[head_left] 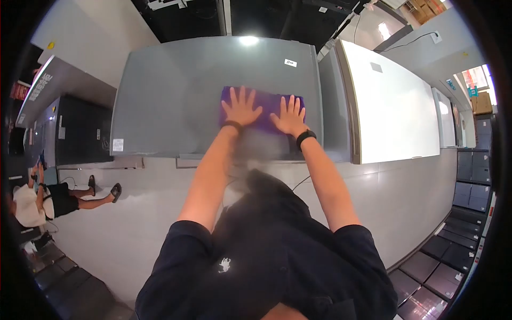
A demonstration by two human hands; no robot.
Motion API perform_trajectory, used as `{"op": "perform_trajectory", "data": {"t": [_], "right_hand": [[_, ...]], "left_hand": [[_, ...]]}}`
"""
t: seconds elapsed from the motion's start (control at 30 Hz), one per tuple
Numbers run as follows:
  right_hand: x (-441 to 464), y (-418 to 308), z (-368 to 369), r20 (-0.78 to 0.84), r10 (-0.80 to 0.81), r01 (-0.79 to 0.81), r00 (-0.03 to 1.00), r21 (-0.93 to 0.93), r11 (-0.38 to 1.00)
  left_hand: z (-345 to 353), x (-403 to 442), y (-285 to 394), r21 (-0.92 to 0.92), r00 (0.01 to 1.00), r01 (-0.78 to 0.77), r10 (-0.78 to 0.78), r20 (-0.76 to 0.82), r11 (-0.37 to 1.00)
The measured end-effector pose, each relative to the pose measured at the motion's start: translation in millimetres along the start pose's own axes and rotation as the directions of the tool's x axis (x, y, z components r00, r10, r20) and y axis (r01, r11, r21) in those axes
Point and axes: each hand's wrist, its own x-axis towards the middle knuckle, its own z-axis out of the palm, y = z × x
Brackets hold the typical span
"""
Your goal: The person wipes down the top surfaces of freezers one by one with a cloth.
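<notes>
Left hand (241, 111) and right hand (289, 117) lie flat, apart, fingers spread, on a purple cloth (267, 105). Beneath them extends a grey surface (165, 101), a white label (290, 63) beyond the hands. To their right, a white panel (397, 101); far right, a cardboard box (482, 103), contents not visible.

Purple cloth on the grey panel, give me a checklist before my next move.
1. Left hand resting on the purple rectangular cloth: ok.
2. Right hand resting on the cloth: ok.
3. Cloth lying wholly on the large grey rectangular panel: ok.
4. Small white rectangular label uncovered by the cloth: ok.
5. Black wristband off: not ok, worn behind the right hand.
6. Underside of the cloth clean: cannot tell, hidden.
</notes>
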Motion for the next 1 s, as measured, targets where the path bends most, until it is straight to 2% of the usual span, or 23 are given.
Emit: {"op": "perform_trajectory", "data": {"t": [0.07,0.2,0.33,0.43,0.5,0.67,0.73,0.83,1.0], "right_hand": [[25,0,-8,-0.009,-0.021,0.021,1.000,0.005,1.000],[80,2,-17,-0.105,-0.055,0.059,0.993,0.039,0.997],[135,0,-37,-0.125,-0.055,0.060,0.991,0.033,0.998],[172,-6,-49,-0.157,-0.072,0.076,0.985,0.022,0.997],[189,-12,-57,-0.181,-0.075,0.082,0.981,0.029,0.996],[233,-17,-59,-0.314,-0.121,0.129,0.942,0.004,0.992],[241,-20,-58,-0.393,-0.161,0.159,0.906,-0.036,0.987],[254,-20,-65,-0.360,-0.155,0.168,0.920,0.005,0.986],[259,-16,-65,-0.345,-0.179,0.174,0.921,-0.045,0.984]], "left_hand": [[-18,22,1,0.010,0.999,-0.003,0.003,0.033,1.000],[-29,82,-9,0.019,0.997,-0.042,0.043,-0.059,0.999],[-53,138,-7,-0.015,1.000,0.000,0.000,-0.015,1.000],[-74,177,-8,0.024,0.998,0.005,-0.007,0.063,1.000],[-86,196,-7,0.001,0.999,0.016,-0.016,0.051,1.000],[-91,249,-5,-0.059,0.998,0.049,-0.050,-0.027,0.997],[-98,258,-5,-0.078,0.997,0.074,-0.073,0.020,0.994],[-101,268,-3,-0.088,0.996,0.085,-0.084,0.020,0.993],[-99,275,-3,-0.050,0.997,0.070,-0.071,-0.010,0.996]]}}
